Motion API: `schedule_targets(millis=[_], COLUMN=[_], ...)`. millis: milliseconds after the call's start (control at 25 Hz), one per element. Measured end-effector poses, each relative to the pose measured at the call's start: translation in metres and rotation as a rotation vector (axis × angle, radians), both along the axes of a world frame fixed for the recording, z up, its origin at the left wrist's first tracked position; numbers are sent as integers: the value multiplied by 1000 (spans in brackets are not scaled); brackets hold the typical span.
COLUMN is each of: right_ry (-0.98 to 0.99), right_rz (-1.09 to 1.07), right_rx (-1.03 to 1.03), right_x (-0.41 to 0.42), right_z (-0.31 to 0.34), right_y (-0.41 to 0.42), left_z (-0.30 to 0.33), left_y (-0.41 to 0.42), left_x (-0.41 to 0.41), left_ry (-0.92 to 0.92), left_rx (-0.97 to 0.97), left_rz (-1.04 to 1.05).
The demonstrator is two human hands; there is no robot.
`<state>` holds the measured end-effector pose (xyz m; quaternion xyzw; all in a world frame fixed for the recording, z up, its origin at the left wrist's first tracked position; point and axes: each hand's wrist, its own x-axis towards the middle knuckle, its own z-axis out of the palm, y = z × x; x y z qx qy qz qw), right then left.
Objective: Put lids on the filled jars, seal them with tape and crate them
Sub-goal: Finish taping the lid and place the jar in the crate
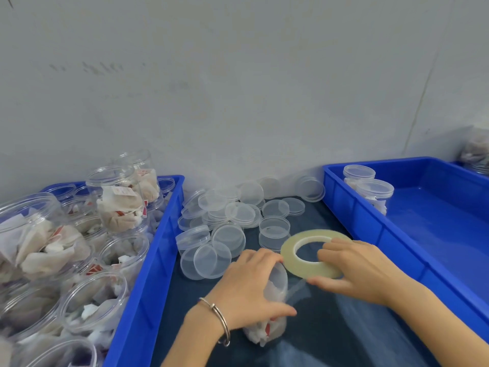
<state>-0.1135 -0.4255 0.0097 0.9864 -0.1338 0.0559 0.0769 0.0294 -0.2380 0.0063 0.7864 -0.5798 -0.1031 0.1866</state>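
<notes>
My left hand grips a clear jar filled with white sachets, which lies on its side on the dark surface with its lidded end toward the tape. My right hand holds a pale yellow tape roll, fingers through its hole and thumb under its rim. A clear strip of tape runs from the roll to the jar. Loose clear lids lie heaped behind the hands.
A blue crate at left holds several open filled jars. At right, a second blue crate has two lidded jars in its far corner. A grey wall stands behind. Another crate edge shows far right.
</notes>
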Motion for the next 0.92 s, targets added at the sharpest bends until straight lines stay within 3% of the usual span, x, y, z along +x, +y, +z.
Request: schedule_targets(millis=[160,320,440,680,920], right_ry=[-12,-39,-52,-37,-25], right_rz=[14,-7,-77,-105,-86], right_rx=[151,160,159,168,184], right_x=[12,18,22,41,46], right_z=[-14,-10,-10,-9,-8], right_y=[-4,-1,3,20,30], left_z=[11,7,-5,6,17], left_y=[-5,-10,-13,0,-2], left_x=[10,-6,-26,0,6], left_ry=[64,-64,-130,-16,126], left_rx=[44,269,216,122,244], left_rz=[-134,85,172,79,155])
